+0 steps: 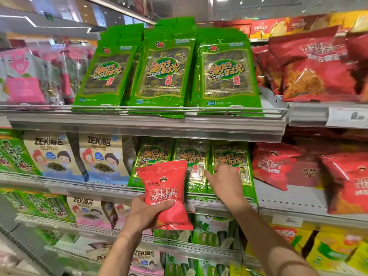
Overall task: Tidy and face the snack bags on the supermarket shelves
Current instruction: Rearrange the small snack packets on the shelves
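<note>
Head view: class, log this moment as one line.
left hand: holds red snack bag | right hand: touching green seaweed packs | stage: facing underway

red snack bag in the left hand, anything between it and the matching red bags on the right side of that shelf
Yes. The right hand and its forearm reach across to the green seaweed bags, and they sit between the red snack bag held by the left hand and the matching red bags.

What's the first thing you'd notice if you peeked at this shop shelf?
Probably the bright red snack bag in the middle, gripped by the left hand in front of the shelves. Just right of it, the right hand touches the small green seaweed packs. Above them, three big green seaweed bags stand in a row.
</note>
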Available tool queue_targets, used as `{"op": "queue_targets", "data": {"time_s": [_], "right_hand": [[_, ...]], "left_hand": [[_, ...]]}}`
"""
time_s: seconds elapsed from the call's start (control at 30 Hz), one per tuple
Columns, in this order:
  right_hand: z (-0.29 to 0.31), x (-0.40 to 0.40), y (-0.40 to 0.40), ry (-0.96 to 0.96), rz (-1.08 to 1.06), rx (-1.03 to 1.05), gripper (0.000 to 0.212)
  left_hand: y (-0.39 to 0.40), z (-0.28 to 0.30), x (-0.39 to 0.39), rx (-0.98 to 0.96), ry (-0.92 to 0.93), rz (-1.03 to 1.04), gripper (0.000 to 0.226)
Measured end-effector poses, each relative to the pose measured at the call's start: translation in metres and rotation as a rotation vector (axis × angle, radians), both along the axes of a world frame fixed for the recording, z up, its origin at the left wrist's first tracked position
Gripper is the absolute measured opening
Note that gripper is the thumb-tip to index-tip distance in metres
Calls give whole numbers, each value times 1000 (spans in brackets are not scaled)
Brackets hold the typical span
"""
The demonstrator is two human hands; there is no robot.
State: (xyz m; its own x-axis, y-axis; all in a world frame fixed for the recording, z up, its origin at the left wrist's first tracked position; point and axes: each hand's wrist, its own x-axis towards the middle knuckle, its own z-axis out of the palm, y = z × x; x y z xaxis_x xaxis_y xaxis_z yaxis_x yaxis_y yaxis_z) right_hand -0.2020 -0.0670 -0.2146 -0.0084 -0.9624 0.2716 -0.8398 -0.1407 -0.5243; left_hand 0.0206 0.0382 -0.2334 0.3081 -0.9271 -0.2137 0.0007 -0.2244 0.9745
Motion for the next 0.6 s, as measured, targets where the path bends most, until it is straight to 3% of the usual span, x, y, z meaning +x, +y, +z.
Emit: {"op": "queue_targets", "data": {"time_s": [0.1,0.2,0.3,0.43,0.6], "right_hand": [[-6,-37,15,-158,-26,-21,28],[-16,-77,29,-441,-116,39,26],[-27,-116,45,-585,-195,-86,35],[-38,-168,62,-757,-178,12,49],[-67,-233,77,-936,-268,83,49]], "left_hand": [[-13,9,-30,-34,3,-63,51],[-29,18,-70,-74,10,-110,43],[-43,25,-116,-104,13,-159,43],[-63,30,-177,-141,35,-208,45],[-86,28,-248,-168,34,-224,47]]}}
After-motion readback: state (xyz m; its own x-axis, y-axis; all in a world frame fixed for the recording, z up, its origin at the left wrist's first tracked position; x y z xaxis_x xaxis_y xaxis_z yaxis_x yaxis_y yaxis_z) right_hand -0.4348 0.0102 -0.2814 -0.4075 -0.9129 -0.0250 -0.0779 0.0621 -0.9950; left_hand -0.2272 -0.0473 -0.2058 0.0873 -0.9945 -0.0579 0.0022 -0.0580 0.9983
